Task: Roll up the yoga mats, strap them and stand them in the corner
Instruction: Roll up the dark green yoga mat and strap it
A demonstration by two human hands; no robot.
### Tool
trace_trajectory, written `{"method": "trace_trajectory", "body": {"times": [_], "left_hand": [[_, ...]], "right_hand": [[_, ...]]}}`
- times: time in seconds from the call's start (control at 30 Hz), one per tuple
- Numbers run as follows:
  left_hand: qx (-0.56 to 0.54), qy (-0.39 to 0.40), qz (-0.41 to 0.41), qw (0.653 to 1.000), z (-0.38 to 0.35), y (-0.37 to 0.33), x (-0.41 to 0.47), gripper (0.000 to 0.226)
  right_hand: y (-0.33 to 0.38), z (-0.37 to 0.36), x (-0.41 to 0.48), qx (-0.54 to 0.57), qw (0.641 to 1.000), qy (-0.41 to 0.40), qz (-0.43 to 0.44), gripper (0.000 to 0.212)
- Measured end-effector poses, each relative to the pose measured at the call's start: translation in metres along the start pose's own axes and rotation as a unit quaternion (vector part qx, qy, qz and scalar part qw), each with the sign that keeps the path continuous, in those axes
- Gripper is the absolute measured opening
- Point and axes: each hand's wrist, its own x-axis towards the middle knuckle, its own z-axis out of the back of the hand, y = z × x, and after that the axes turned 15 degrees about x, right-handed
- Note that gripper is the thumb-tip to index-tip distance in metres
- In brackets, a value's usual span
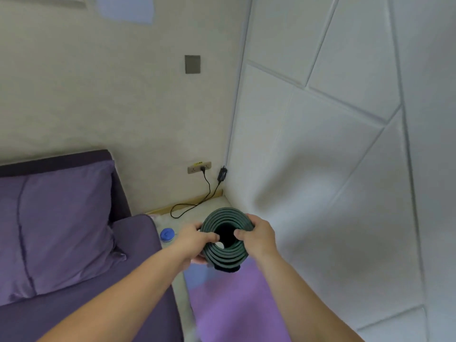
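Note:
A rolled dark green yoga mat stands upright near the room's corner; I look down on its spiral top end. My left hand grips its left side, thumb hooked over the rim toward the hollow centre. My right hand grips the right side, thumb also over the rim. A dark strap end shows at the roll's near side. A purple yoga mat lies flat on the floor below the roll. The roll's lower part is hidden.
A purple sofa with a cushion fills the left. A blue-capped bottle stands beside it. A black cable runs from the wall socket across the floor in the corner. White padded wall panels rise on the right.

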Motion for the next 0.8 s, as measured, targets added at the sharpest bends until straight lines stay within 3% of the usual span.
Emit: {"method": "trace_trajectory", "body": {"times": [0.37,0.5,0.8], "left_hand": [[-0.092,-0.023,0.014,0.995,0.079,-0.076,0.195,0.031],[-0.109,-0.017,0.024,0.994,0.09,-0.109,0.248,0.037],[-0.156,-0.018,0.078,0.985,0.083,-0.148,0.43,0.047]], "right_hand": [[0.043,-0.07,0.222,-0.007,0.999,0.013,-0.039,0.039],[0.057,-0.076,0.28,-0.016,0.999,0.004,-0.04,0.045],[0.035,-0.082,0.463,-0.08,0.995,0.027,-0.049,0.034]]}}
